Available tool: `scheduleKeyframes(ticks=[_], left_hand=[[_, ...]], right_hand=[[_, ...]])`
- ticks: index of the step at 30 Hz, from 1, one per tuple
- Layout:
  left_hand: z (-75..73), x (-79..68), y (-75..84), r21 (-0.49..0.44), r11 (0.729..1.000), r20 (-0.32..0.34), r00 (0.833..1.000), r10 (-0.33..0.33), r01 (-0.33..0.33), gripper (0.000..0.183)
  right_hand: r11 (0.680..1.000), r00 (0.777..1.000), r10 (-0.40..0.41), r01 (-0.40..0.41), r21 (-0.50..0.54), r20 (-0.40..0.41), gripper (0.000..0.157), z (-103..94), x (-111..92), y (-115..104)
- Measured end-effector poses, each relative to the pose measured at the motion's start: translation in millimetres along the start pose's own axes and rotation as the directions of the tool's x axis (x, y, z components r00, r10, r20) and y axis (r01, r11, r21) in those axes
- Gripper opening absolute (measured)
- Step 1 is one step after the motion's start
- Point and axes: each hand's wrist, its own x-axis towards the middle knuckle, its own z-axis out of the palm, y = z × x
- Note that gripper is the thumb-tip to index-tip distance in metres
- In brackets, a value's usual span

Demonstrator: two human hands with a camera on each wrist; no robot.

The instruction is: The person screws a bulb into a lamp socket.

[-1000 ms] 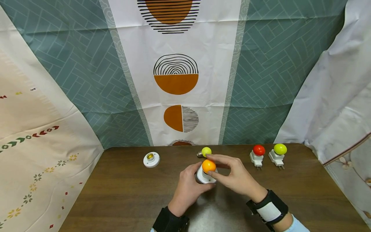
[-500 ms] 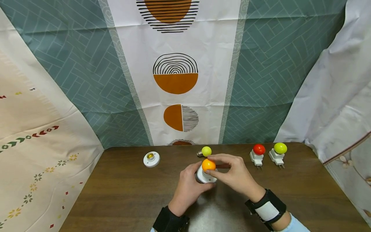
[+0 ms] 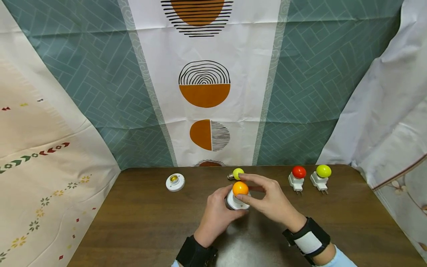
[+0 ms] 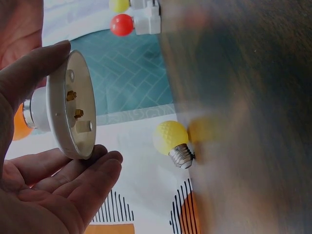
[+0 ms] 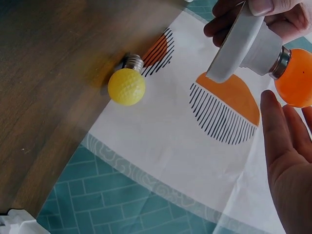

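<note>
My left hand [image 3: 218,213] grips a white round lamp holder [image 4: 58,107] by its rim, fingers and thumb on opposite sides. Its hollow back, with brass terminals, shows in the left wrist view. An orange bulb [image 3: 240,188] sits in the holder's socket, a band of its metal base [image 5: 281,63] visible between them. My right hand [image 3: 271,200] surrounds the bulb loosely: the thumb lies at its near side, and the index finger stands a little off its far side. Just beyond the hands, a yellow bulb [image 3: 238,173] lies on its side on the table.
A second white lamp holder [image 3: 175,182], without a bulb, rests at the back left of the wooden table [image 3: 143,218]. At the back right are a red bulb [image 3: 299,172] and a yellow-green bulb [image 3: 323,171], each in a white plug-in socket. Patterned cloth [image 3: 207,48] hangs behind.
The right index finger has lifted slightly away from the orange bulb toward the yellow one. The left hand keeps the holder in nearly the same place.
</note>
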Motion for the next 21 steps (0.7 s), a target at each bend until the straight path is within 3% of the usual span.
scheduleKeyframes(ticks=[6, 12, 18, 21], left_hand=[[1.0, 1.2, -0.1, 0.013, 1.0, -0.018, 1.0, 0.011, -0.011, 0.07], [1.8, 1.9, -0.2, 0.015, 1.0, -0.015, 1.0, -0.002, 0.003, 0.069], [2.5, 2.2, -1.2, 0.001, 1.0, -0.012, 1.0, -0.007, 0.007, 0.069], [3.0, 2.2, -1.3, 0.005, 1.0, -0.012, 1.0, -0.003, 0.003, 0.069]], right_hand=[[1.0, 0.999, -0.03, 0.03, -0.001, 0.031, 0.052, 2.3, -2, 19], [1.0, 0.997, -0.009, 0.008, 0.012, 0.072, 0.051, 3.2, -6, 41], [1.0, 0.998, -0.007, 0.005, 0.022, 0.061, 0.044, 3.7, -6, 40], [1.0, 0.999, -0.023, 0.022, 0.022, 0.023, 0.042, 3.7, -5, 29]])
